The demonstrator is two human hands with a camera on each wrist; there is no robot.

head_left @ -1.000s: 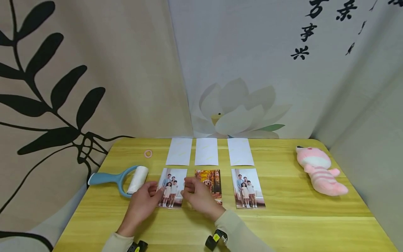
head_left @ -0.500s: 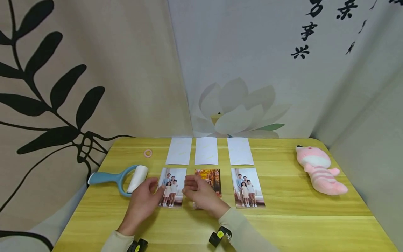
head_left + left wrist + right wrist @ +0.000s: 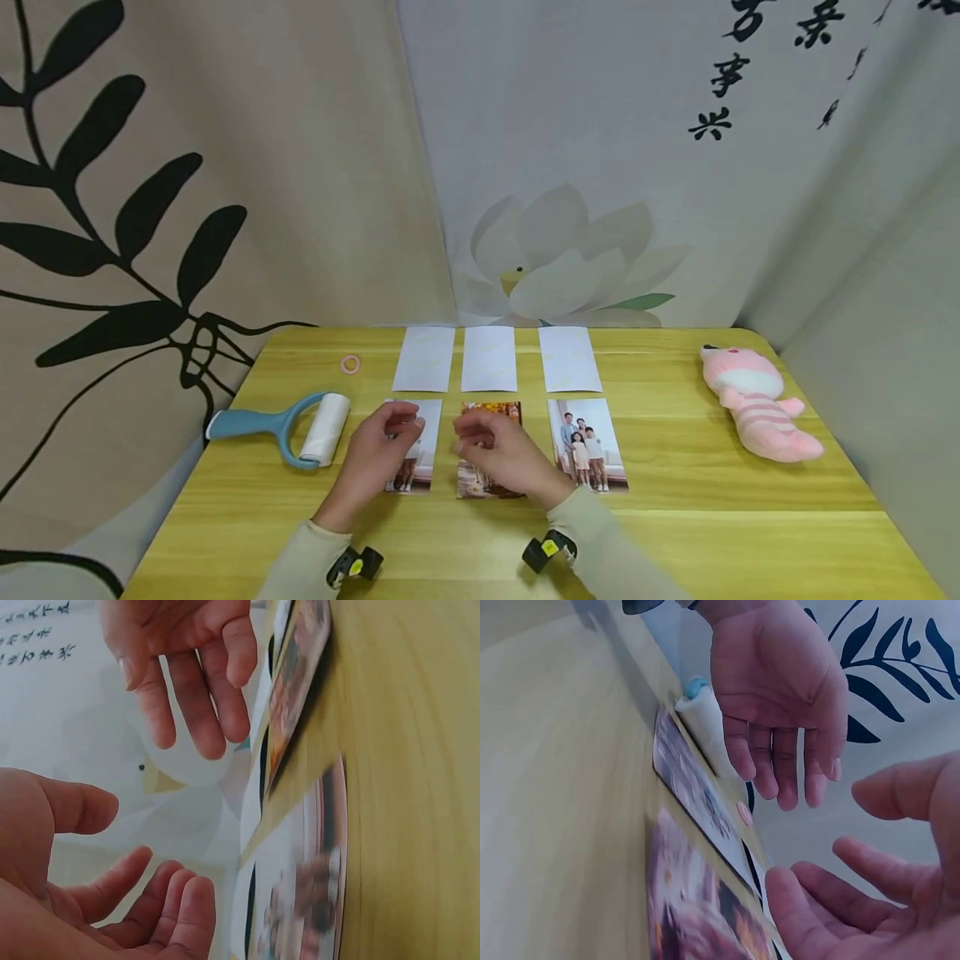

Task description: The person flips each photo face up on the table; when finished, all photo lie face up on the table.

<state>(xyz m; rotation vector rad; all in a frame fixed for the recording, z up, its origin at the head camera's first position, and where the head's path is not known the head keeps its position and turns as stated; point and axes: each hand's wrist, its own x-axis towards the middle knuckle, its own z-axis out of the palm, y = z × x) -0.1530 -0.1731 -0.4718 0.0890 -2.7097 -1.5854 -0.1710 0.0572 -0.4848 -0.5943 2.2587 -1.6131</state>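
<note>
My left hand is raised over the left family photo, hiding part of it, with its fingers loosely bent and nothing in them. Over the middle photo, which shows an autumn scene, my right hand hovers, also empty. A second family photo lies to the right. In the left wrist view both the left hand and the right hand stand off the table, palms facing. The right wrist view shows a gap between the fingers and the photos.
Three white cards lie in a row behind the photos. At the left are a blue-handled lint roller and a small pink ring. A pink plush toy lies at the right of the wooden table. Printed curtains hang behind.
My left hand has moved right and up from the left photo's edge, now covering much of it. My right hand has shifted right, over the middle photo.
</note>
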